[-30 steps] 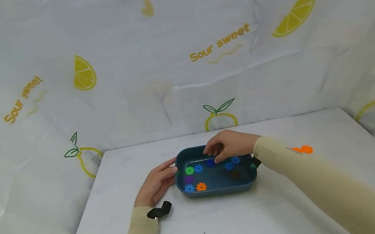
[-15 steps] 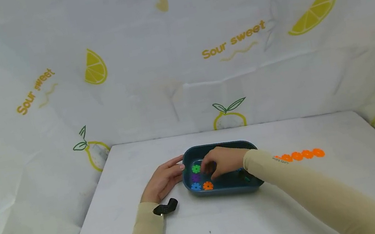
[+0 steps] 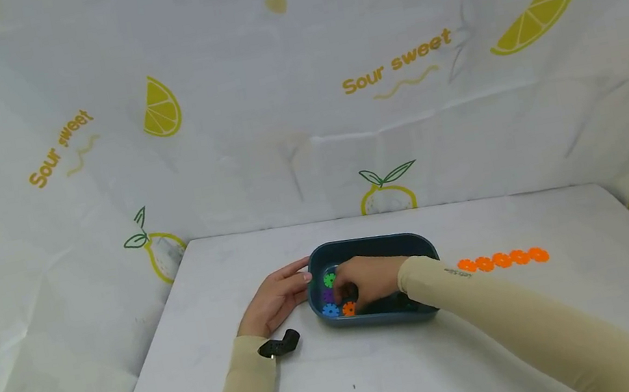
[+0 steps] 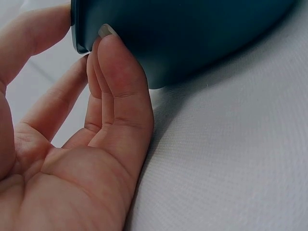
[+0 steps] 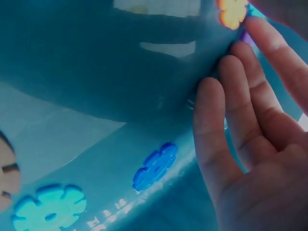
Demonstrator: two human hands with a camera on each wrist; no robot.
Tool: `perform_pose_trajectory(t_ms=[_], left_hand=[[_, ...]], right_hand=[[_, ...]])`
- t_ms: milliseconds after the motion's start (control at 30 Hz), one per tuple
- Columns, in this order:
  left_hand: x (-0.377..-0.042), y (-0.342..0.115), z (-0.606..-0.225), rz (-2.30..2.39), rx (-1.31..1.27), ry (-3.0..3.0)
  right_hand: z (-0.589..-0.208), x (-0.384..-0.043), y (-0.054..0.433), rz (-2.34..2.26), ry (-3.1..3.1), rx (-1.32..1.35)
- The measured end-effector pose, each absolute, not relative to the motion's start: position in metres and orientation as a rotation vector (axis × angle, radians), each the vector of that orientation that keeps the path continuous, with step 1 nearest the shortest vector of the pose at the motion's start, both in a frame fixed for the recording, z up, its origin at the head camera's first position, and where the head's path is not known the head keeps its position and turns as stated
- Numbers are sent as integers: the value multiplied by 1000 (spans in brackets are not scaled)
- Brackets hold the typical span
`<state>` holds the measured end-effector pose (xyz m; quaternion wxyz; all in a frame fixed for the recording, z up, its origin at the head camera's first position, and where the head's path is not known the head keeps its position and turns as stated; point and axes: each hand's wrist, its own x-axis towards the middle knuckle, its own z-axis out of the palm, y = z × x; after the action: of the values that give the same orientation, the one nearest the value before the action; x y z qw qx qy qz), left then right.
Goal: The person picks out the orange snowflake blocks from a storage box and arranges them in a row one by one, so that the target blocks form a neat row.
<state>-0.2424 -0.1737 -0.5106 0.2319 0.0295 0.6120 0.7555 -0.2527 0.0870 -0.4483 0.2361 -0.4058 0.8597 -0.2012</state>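
Note:
A dark teal tub (image 3: 373, 321) stands on the white table. My left hand (image 3: 276, 299) rests against its left end, fingertips touching the rim and outer wall, as the left wrist view also shows. Inside the tub is my right hand (image 3: 373, 276), fingers extended down and left. Its fingertips are right by an orange flower-shaped snap disc (image 5: 233, 13). Close beside lie a green disc (image 3: 329, 280), a purple disc (image 3: 328, 296) and a blue disc (image 3: 330, 310). Under the right palm, the wrist view shows another blue disc (image 5: 155, 167) and a light blue one (image 5: 50, 210).
Several orange discs (image 3: 502, 259) form a row on the table right of the tub. A brown disc (image 5: 7, 172) shows at the right wrist view's edge. White cloth (image 3: 259, 163) with lemon prints hangs behind the table (image 3: 346, 385).
My right hand has moved left and toward me inside the tub, from the dark blue disc to the orange one. The orange row is more uncovered. My left hand stays at the tub.

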Motion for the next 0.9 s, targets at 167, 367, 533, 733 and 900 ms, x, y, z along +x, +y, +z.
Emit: perform_pose_trajectory(t_ms=[167,367,533,733,900], left_hand=[[-243,-174,-510,2071,96,1674],[-244,-174,-510,2075,96,1666],[-245,-173,-511,2083,103,1656],[-244,-174,-511,2089,113,1647],[-243,-175,-510,2097,109,1644]], right_hand=[[-448,-251,84,-545,2364,-1140],[-449,-252,87,-543,2371,-1135],[-450,-253,86,-538,2380,-1136],[-453,-255,87,-536,2383,-1130],[-451,-258,89,-571,2385,-1099]])
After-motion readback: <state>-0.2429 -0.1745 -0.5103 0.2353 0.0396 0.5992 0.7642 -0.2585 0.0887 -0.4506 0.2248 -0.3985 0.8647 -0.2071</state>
